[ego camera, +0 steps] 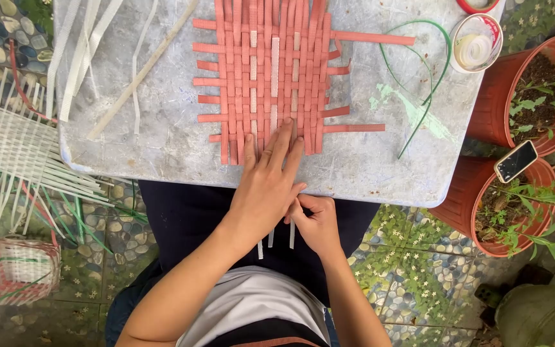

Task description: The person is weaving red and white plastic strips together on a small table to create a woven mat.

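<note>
On the grey surface, centre: a woven mat of salmon-red strips with three white strips running through it lengthwise, lying flat, its near edge just short of the surface's near rim.

Left hand: flat, fingers spread and extended, palm down; fingertips press on the mat's near edge. The grip is open, nothing clasped.

Right hand: below the surface's rim, just beside and touching the left hand; fingers curled shut, pinching the hanging end of a white strip. Two more white ends hang beside it, over the person's dark lap.

To the left on the surface: loose white strips and a pale stick. To the right: a thin green strip, looped. Far right corner: a roll of white tape.

Off the surface, left: a white woven piece and a small red-and-white basket on the pebbled floor. Right: terracotta plant pots, a phone resting on one rim.
</note>
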